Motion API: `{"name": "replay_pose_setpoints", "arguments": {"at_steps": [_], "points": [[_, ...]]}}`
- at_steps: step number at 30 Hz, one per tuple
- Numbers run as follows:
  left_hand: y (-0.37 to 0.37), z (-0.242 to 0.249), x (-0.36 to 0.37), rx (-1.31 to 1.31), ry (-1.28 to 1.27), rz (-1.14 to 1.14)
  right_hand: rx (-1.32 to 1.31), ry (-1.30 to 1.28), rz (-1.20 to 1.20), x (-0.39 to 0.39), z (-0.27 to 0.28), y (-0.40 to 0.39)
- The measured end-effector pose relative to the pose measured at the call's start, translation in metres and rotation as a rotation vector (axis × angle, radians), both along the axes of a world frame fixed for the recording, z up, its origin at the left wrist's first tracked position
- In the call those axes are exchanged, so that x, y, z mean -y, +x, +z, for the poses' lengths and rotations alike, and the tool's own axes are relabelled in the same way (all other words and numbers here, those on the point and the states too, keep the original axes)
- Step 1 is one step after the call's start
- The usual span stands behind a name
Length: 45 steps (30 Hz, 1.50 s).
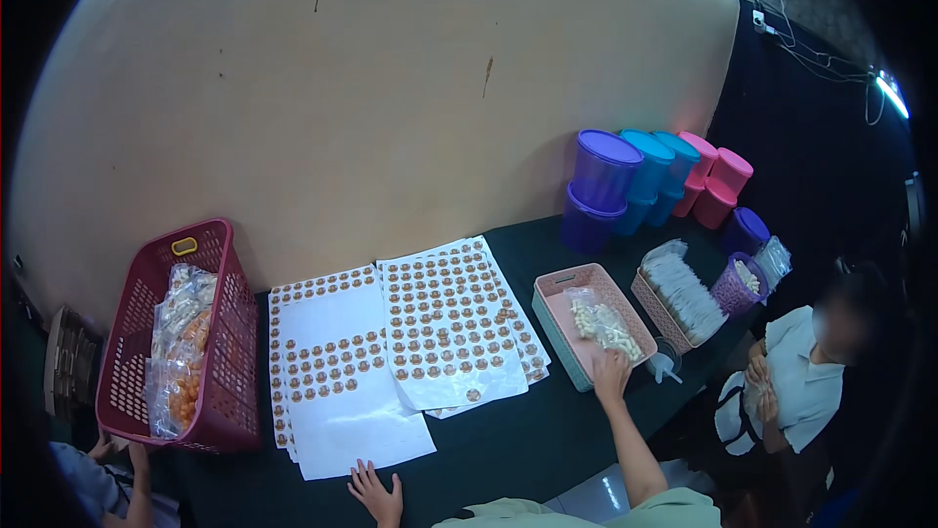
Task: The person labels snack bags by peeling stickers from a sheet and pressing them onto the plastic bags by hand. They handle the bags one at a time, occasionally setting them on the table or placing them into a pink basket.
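My left hand (376, 495) lies with spread fingers on the dark green tablecloth, touching the lower edge of a sticker sheet (366, 425) partly stripped of its round stickers. A second, fuller sticker sheet (445, 318) lies beside it. My right hand (612, 372) reaches into the near end of a pink basket (559, 284), at the lower edge of a clear bag of pale pieces (601, 323). Its fingertips are too small to make out, so whether they grip the bag is unclear.
A maroon basket (230, 333) of filled bags stands left. Right are a basket of flat clear packets (679, 284), a scoop (664, 366), a purple basket (728, 292) and stacked tubs (608, 171). One person (806, 362) sits right; another person's arm (140, 489) is lower left.
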<state>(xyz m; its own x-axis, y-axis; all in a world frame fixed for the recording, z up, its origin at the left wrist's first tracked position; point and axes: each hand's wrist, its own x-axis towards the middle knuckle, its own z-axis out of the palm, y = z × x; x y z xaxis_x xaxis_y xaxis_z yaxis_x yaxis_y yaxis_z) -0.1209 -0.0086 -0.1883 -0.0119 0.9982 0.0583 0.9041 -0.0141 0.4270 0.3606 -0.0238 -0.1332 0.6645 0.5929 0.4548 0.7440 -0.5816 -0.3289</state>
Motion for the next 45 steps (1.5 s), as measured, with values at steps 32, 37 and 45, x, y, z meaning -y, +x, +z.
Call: {"name": "replay_pose_setpoints", "arguments": {"at_steps": [32, 37, 45], "points": [[0.034, 0.072, -0.031, 1.442, -0.421, 0.029, -1.798, -0.139, 0.928, -0.044, 0.0, -0.246], [-0.017, 0.073, -0.041, 1.576, -0.259, 0.193, -0.862, 0.005, 0.345, -0.124, -0.103, -0.15], [-0.033, 0.077, -0.036, 1.813, -0.229, 0.476, -0.285, -0.03, 0.269, -0.163, -0.143, -0.11]]}}
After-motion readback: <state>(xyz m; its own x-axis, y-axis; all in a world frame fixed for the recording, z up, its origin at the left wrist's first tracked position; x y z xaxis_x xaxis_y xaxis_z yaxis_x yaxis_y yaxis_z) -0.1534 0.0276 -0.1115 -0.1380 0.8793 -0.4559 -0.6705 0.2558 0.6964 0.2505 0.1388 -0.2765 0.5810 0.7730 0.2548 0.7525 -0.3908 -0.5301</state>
